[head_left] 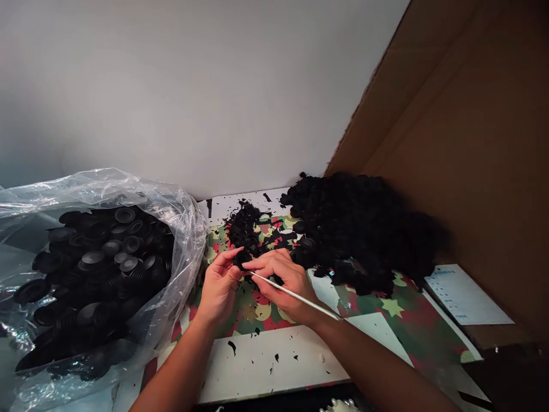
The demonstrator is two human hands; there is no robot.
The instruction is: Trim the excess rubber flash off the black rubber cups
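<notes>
Between the thumb and fingers of my left hand (218, 286) is a small round black rubber part (241, 258), its rim facing up. My right hand (285, 280) grips a thin, pale, pen-like stick (295, 296). Its front end meets the near edge of the rubber part, while the shaft slants back over my right wrist. The exact shape of the tip is too small to make out. Right fingertips also touch the part's edge. Just beyond my hands lies a small heap of black scraps (246, 220).
On the left, a clear plastic bag (189, 229) holds many round black rubber parts (92, 260). A large black pile (364, 223) sits at the right beside a cardboard wall (463, 143). Black trimmings dot the white board (249, 366) and patterned sheet (392, 309). A printed paper (472, 297) lies far right.
</notes>
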